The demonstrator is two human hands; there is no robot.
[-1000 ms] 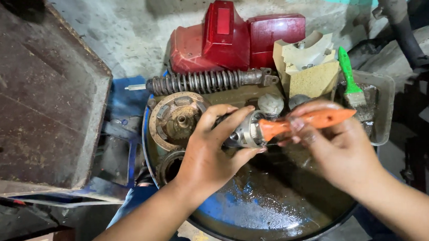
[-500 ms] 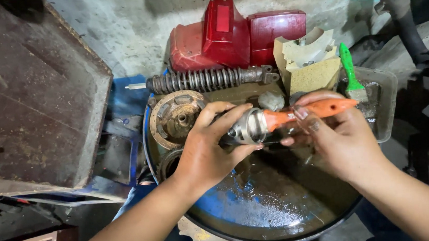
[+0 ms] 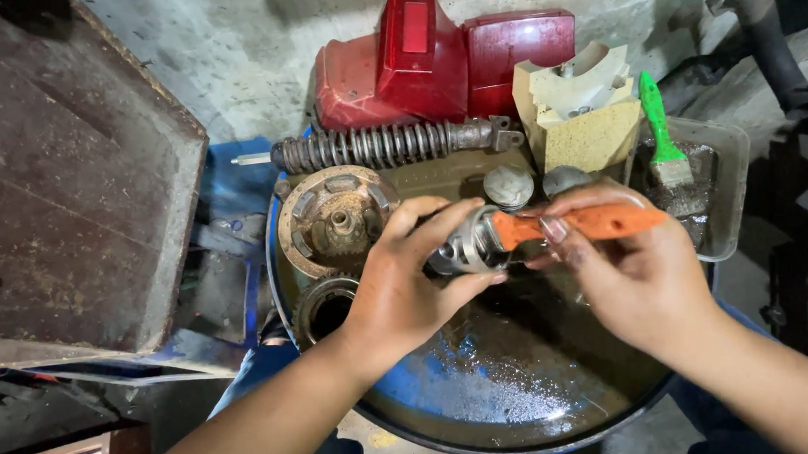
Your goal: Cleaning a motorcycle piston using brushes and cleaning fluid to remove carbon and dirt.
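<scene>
Left hand (image 3: pixel 398 283) is gripping a small metal part (image 3: pixel 466 245) over the oily basin (image 3: pixel 527 406); right hand (image 3: pixel 636 274) is working an orange-handled brush (image 3: pixel 591 222) into it — cleaning underway, other parts beyond the hands waiting.

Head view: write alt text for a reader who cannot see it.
Over a blue oily basin, the left hand holds a small metal part while the right hand works an orange-handled brush against it.

Near side: oily basin floor (image 3: pixel 517 388) lies open below both hands.
Far side: hub (image 3: pixel 336 219), coil spring (image 3: pixel 380 146), round caps (image 3: pixel 509 186) crowd the rim.
Right: brush tray (image 3: pixel 724 189) blocks.
</scene>
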